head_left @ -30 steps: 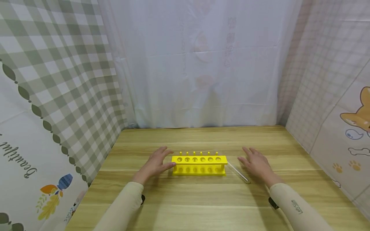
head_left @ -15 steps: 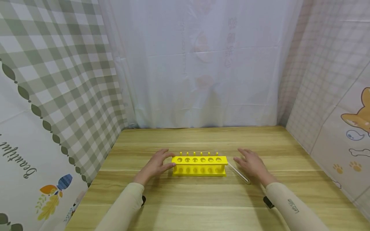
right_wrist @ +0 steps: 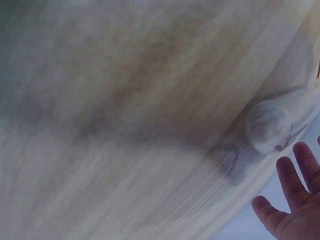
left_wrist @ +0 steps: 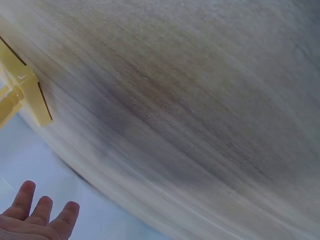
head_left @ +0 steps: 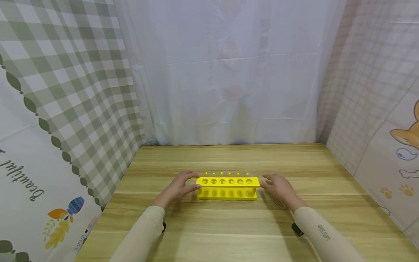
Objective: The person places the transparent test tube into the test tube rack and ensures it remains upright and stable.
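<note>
A yellow test tube rack (head_left: 227, 186) stands on the table, with a row of holes in its top and short pegs along the back. At its left end is my left hand (head_left: 179, 186), thumb at the front corner and fingers reaching behind; contact is hard to make out. The left wrist view has three spread fingers (left_wrist: 42, 215) apart from the rack's end (left_wrist: 35, 97). My right hand (head_left: 278, 187) hovers by the rack's right end, over a clear glass test tube (head_left: 277, 202) that it partly hides. In the right wrist view the tube's rounded end (right_wrist: 269, 127) lies beyond the spread fingers.
The wood-grain table (head_left: 209, 233) extends around the rack on all sides. A white curtain (head_left: 229, 91) hangs along its back edge. Checked cloth (head_left: 88, 72) closes off the left, and a printed cloth (head_left: 370, 120) the right.
My right hand has moved left, from beyond the test tube to over it and close to the rack's right end. The left hand, rack and tube stay about where they were.
</note>
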`<action>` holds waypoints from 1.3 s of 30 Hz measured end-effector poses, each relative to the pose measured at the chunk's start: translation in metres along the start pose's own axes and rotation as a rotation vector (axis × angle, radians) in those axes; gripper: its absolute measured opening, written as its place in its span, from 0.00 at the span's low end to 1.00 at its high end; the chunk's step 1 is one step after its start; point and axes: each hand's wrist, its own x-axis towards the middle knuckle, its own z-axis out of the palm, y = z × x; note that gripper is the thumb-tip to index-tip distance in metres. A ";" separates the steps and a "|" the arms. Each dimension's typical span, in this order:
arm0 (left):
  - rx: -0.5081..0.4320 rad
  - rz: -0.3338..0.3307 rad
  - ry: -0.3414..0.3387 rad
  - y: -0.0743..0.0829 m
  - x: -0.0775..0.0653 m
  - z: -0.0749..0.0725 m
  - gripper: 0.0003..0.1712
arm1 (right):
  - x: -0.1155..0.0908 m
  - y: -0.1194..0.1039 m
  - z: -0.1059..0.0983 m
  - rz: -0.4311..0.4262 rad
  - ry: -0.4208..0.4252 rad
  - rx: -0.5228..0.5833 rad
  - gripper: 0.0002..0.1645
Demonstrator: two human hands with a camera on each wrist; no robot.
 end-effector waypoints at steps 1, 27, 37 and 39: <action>-0.001 -0.001 0.000 0.000 0.000 0.000 0.25 | 0.001 0.000 0.001 0.000 -0.004 -0.007 0.32; -0.001 0.001 -0.008 0.000 0.000 -0.001 0.24 | 0.008 -0.009 0.005 0.061 -0.004 -0.187 0.18; -0.020 -0.016 0.001 0.000 0.000 0.000 0.24 | 0.003 0.000 -0.003 0.095 0.019 -0.217 0.19; -0.023 -0.021 0.002 0.000 -0.001 0.000 0.24 | 0.002 0.001 -0.004 0.087 0.043 -0.203 0.19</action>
